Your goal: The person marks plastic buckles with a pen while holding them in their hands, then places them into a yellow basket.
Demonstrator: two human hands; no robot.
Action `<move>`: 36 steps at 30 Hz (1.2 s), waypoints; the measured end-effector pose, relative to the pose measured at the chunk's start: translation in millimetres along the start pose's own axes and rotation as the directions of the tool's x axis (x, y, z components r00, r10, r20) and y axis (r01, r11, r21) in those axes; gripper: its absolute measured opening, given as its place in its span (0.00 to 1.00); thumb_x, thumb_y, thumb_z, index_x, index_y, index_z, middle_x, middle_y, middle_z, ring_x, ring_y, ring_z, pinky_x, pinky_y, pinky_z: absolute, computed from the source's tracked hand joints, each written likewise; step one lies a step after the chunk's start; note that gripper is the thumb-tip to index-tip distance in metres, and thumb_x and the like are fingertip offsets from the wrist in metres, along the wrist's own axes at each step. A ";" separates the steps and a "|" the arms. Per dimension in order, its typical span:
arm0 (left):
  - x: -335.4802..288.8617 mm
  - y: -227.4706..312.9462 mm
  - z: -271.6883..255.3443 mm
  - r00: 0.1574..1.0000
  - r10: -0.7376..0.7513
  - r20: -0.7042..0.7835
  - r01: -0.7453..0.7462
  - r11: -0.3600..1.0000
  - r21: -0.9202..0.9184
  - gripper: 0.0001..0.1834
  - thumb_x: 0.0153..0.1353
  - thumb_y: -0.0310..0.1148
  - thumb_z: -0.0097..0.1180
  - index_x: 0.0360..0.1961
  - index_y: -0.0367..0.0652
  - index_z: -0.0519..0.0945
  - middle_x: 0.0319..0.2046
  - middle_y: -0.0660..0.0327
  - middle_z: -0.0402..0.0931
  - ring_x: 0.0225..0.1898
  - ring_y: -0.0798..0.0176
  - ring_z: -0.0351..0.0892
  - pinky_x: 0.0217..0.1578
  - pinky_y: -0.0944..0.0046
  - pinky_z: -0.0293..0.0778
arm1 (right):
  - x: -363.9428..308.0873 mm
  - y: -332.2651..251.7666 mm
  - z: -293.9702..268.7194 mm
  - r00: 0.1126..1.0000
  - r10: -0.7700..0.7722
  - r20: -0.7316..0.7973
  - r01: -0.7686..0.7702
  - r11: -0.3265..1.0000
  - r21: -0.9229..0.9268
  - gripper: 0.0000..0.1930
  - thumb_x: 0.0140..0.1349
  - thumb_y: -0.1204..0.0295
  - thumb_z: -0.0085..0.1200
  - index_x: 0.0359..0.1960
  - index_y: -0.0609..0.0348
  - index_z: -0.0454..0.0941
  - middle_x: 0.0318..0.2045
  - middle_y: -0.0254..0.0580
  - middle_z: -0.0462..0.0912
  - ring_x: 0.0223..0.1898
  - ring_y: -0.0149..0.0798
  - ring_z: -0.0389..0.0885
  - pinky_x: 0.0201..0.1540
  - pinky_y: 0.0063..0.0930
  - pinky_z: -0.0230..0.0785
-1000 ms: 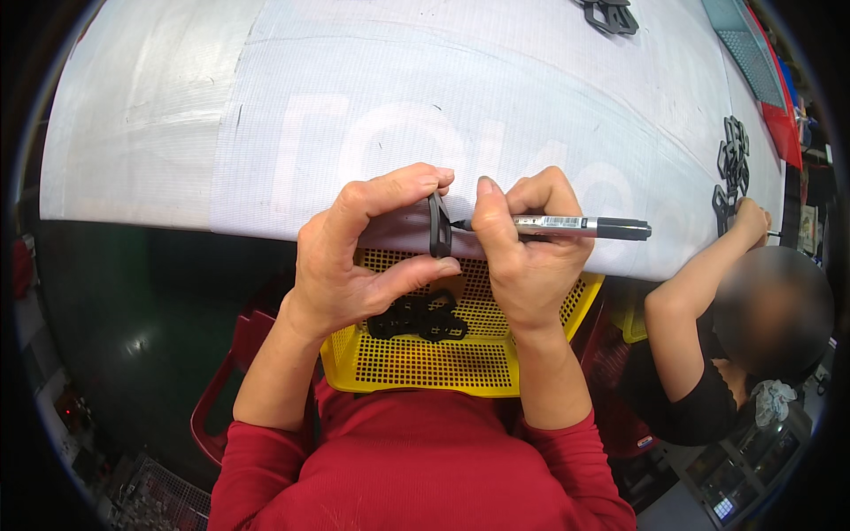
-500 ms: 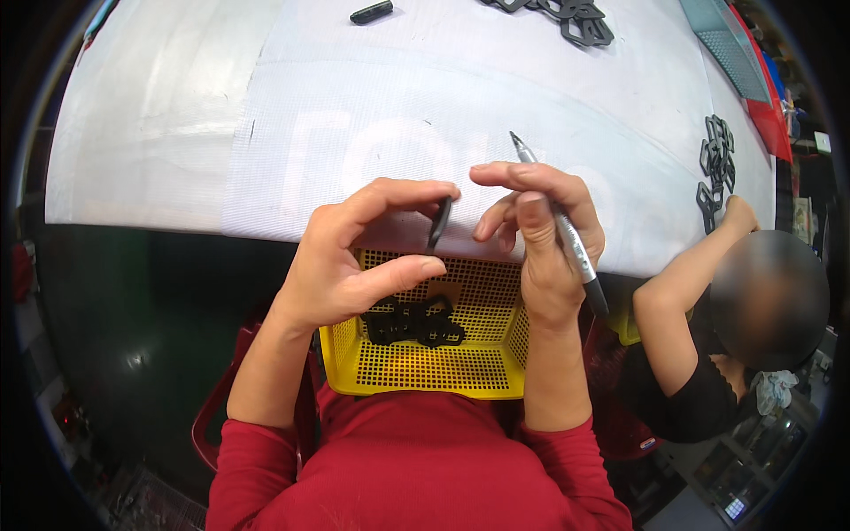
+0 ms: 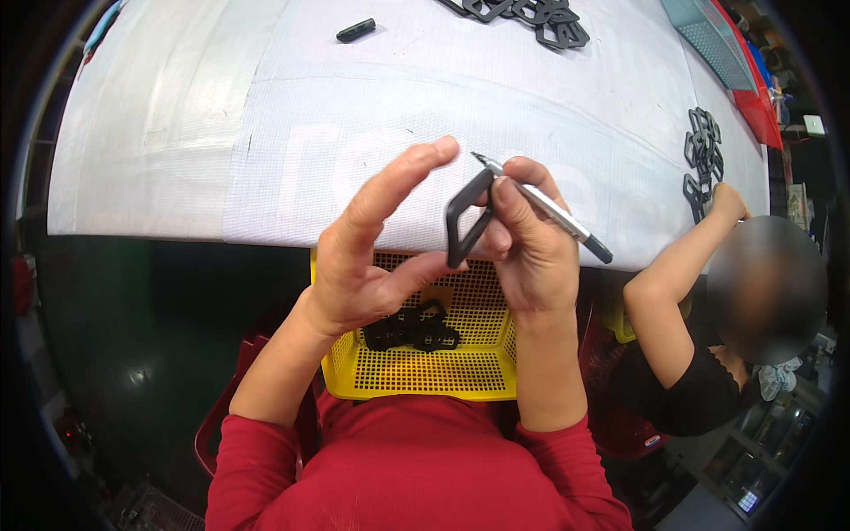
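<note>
A black angular plastic ring [image 3: 468, 192] is held upright between thumb and fingers of my right hand [image 3: 538, 261]. The same hand keeps a silver-grey marker pen [image 3: 555, 211] slanted across it, its uncapped tip pointing up and left beside the ring. My left hand [image 3: 354, 265] has its fingers stretched apart; its thumb tip meets the ring's lower corner, while the index finger stands clear of it. Below both hands, a yellow mesh basket [image 3: 425, 390] rests at my lap, with several black plastic pieces [image 3: 412, 327] heaped inside.
On the white-covered table [image 3: 177, 142] lie a black pen cap [image 3: 356, 31] and a heap of black rings [image 3: 540, 19] at the far side. At right, a co-worker's hand [image 3: 730, 203] is by another row of black rings [image 3: 704, 159]. A blue-grey mesh basket [image 3: 713, 44] stands beyond.
The ring has passed from my left hand's fingers into my right hand's grip. My left index finger has lifted away, and my right hand has shifted left with the marker.
</note>
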State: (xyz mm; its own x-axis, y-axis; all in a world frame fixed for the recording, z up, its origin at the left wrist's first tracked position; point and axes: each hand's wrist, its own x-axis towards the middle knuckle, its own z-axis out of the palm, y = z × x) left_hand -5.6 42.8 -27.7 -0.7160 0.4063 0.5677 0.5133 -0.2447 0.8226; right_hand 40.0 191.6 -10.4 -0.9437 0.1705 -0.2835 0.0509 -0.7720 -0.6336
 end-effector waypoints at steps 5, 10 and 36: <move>1.7 -5.5 -1.7 0.992 0.089 0.086 -0.094 0.994 0.055 0.38 0.40 0.24 0.67 0.54 0.34 0.65 0.50 0.49 0.70 0.53 0.53 0.69 0.53 0.60 0.66 | -3.3 8.4 6.4 1.000 -0.024 -0.006 0.023 0.989 -0.146 0.12 0.58 0.73 0.53 0.44 0.62 0.72 0.28 0.44 0.80 0.19 0.22 0.70 0.20 0.12 0.63; -12.9 1.2 -14.6 0.983 -0.183 0.008 0.181 0.979 0.090 0.34 0.41 0.24 0.67 0.52 0.34 0.66 0.48 0.52 0.72 0.50 0.58 0.72 0.52 0.62 0.68 | -5.6 4.1 -0.4 0.967 -0.249 -0.064 0.154 0.761 -0.630 0.17 0.60 0.64 0.52 0.48 0.60 0.74 0.26 0.36 0.78 0.19 0.19 0.66 0.20 0.12 0.57; -28.7 -3.3 -16.3 0.945 -0.324 -0.041 0.326 0.938 0.118 0.32 0.40 0.26 0.68 0.48 0.37 0.67 0.45 0.54 0.74 0.47 0.60 0.75 0.47 0.65 0.73 | 8.7 31.5 10.7 0.885 -0.459 0.083 0.323 0.474 -0.819 0.12 0.50 0.78 0.57 0.16 0.59 0.65 0.13 0.27 0.67 0.16 0.17 0.61 0.18 0.13 0.51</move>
State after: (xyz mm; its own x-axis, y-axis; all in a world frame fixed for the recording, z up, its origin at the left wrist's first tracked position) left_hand 5.5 17.6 -46.2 -0.8624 0.4272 0.2716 0.3034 0.0066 0.9529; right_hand 29.9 162.2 -25.1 -0.8854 0.4540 0.0996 -0.0124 0.1910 -0.9815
